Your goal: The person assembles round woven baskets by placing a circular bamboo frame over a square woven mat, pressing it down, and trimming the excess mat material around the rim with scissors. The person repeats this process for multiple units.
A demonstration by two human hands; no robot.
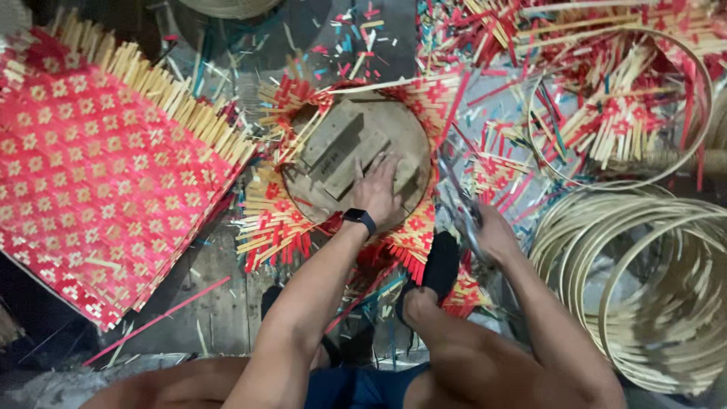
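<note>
Pressing flat on a round wooden form (344,148), the left hand (379,189) lies with its fingers (385,168) spread and holding nothing, palm down on the lower right part of the disc. One such form is in view, with several rectangular wooden blocks fixed across its face. Under the form lies one piece of red and natural woven mat (276,220), its loose strip ends fanning out around the disc's rim on all sides. A black wristwatch (359,220) sits on the left wrist, just below the form's edge.

To the right of the form, the right hand (492,235) is closed around one pair of scissors (460,203), whose blades point up toward the mat's fringe just beside the disc (the blades are blurred, so I cannot tell whether they touch a strip). One foot in a black sock (441,265) rests on the mat just below the form's right edge.

Left of the form, well apart, lies one large woven sheet (98,174) in the same red pattern. Right of the form sits a stack of bamboo hoops (651,288), too many to count, and above it one single hoop (681,68) resting on another woven piece. Cut strips litter the floor (219,295) around the form.
</note>
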